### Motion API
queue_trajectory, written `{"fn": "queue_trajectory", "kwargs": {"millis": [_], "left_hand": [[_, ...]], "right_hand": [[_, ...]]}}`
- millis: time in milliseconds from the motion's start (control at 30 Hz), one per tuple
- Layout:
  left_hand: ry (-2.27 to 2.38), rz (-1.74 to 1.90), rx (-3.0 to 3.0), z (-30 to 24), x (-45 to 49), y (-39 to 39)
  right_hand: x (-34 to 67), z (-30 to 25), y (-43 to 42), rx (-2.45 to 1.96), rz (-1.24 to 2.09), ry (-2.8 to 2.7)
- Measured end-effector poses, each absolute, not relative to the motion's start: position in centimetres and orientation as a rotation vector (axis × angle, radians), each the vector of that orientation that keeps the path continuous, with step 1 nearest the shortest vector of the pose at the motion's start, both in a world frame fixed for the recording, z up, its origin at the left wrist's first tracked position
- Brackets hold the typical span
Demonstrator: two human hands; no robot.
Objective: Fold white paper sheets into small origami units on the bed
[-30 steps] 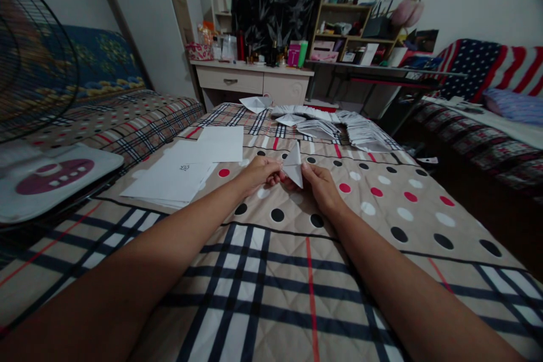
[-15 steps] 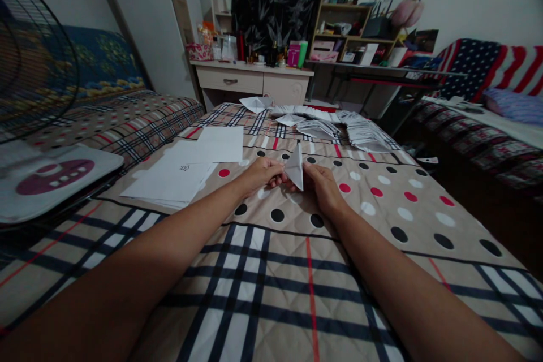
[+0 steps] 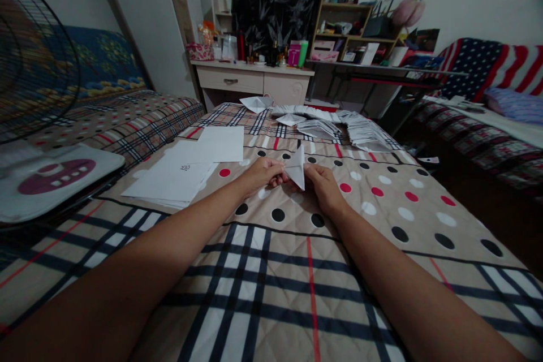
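Centrally, one left hand (image 3: 263,174) pinched one folded paper (image 3: 296,168) with closed fingers (image 3: 276,179), one right hand (image 3: 324,185) curled at its edge, grip unclear, over one plaid-and-dotted bedspread (image 3: 360,232) before one dresser (image 3: 248,82).

- folded paper (image 3: 298,168): is showing plain white.
- loose sheets (image 3: 169,176): are showing white, with one dark handwritten mark.
- bedspread (image 3: 292,300): is displaying a beige ground, dark blue and white plaid, thin red lines, and rows of black, white and red dots.
- curtain (image 3: 280,3): is presenting grey motifs on black.
- flag-patterned cloth (image 3: 475,65): is carrying white stars on dark blue, plus red and white stripes.
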State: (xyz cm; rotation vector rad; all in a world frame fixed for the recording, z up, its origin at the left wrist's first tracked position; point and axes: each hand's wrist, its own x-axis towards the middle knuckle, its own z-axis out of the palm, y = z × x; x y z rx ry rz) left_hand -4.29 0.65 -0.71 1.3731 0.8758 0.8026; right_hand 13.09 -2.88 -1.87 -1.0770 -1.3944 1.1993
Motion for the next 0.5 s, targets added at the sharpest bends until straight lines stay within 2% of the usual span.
{"fn": "queue_trajectory", "kwargs": {"millis": [300, 500], "left_hand": [[0.830, 0.826, 1.708, -1.7, -3.8, 0.5], [0.824, 1.113, 2.497, -1.6, -3.8, -0.6]], "right_hand": [[12.5, -2.1, -2.6, -1.233, 0.918, -1.362], [12.7, -2.0, -2.7, -1.342, 0.736, -1.386]]}}
